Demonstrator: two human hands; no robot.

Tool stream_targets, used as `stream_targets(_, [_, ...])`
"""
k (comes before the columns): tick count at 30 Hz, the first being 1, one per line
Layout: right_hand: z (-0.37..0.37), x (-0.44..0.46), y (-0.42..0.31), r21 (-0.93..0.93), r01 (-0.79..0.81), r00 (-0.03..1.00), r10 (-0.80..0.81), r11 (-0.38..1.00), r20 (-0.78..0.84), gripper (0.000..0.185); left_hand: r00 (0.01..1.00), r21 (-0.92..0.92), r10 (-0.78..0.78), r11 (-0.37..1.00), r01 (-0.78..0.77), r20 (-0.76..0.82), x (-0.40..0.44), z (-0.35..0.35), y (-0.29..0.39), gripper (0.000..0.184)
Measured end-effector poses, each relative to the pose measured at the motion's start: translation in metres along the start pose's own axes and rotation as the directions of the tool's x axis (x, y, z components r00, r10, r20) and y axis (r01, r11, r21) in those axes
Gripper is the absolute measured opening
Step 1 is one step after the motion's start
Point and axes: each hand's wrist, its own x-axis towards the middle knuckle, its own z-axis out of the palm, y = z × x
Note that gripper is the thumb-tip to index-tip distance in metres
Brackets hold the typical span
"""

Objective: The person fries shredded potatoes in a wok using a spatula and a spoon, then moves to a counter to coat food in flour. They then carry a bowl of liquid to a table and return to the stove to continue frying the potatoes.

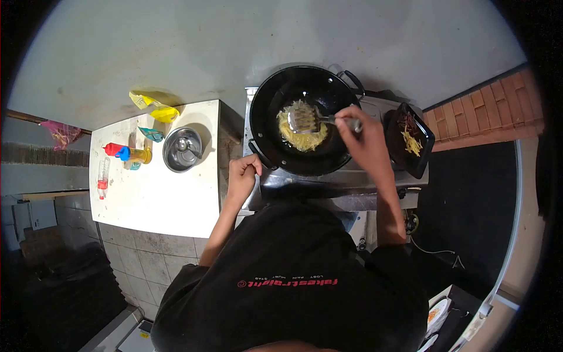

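My right hand (365, 138) grips the handle of a metal slotted spatula (302, 119). Its slotted head lies over a pale yellow, shredded food mass (308, 141) in shiny oil inside a black wok (328, 155). The wok stands on a metal stove (316, 190). My left hand (241, 175) is curled into a fist beside the wok's near-left handle (262, 155); whether it touches the handle is unclear. To the right of the wok, a black tray (417, 167) carries yellow shreds (411, 143) and dark reddish shreds (406, 122).
On the white table (170, 205) at left are a steel bowl (174, 162) with a ladle (189, 146), a red-capped bottle (112, 149), a blue-capped bottle (138, 155), a clear bottle (103, 179) and a yellow packet (161, 111). A gap separates table and stove. A wall (234, 47) rises behind.
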Motion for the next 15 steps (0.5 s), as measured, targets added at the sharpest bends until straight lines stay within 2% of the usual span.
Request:
stream_targets(2, [-0.002, -0.002, 0.024, 0.158, -0.386, 0.922, 0.388, 0.909, 0.016, 0.016, 1.0, 0.001, 0.006, 1.0, -0.006, -0.002, -0.001, 0.002, 0.002, 0.019])
stream_targets(3, [0.001, -0.006, 0.035, 0.158, -0.386, 0.921, 0.388, 0.909, 0.018, 0.016, 1.0, -0.008, 0.015, 1.0, -0.015, -0.006, -0.002, 0.002, 0.002, 0.019])
stream_targets(5, [0.01, -0.012, 0.054, 0.364, -0.408, 0.887, 0.459, 0.837, -0.061, 0.02, 1.0, -0.014, 0.024, 1.0, -0.024, -0.015, -0.003, 0.001, 0.001, 0.019])
stream_targets(11, [0.011, -0.031, 0.055, 0.32, -0.511, 0.837, 0.546, 0.797, -0.024, 0.024, 0.999, -0.033, 0.039, 0.999, -0.039, -0.017, -0.007, 0.002, 0.001, 0.019])
stream_targets(15, [0.008, -0.035, 0.055, 0.358, -0.539, 0.803, 0.594, 0.762, -0.055, 0.027, 1.0, -0.018, 0.029, 0.999, -0.029, -0.003, -0.006, 0.003, 0.004, 0.019])
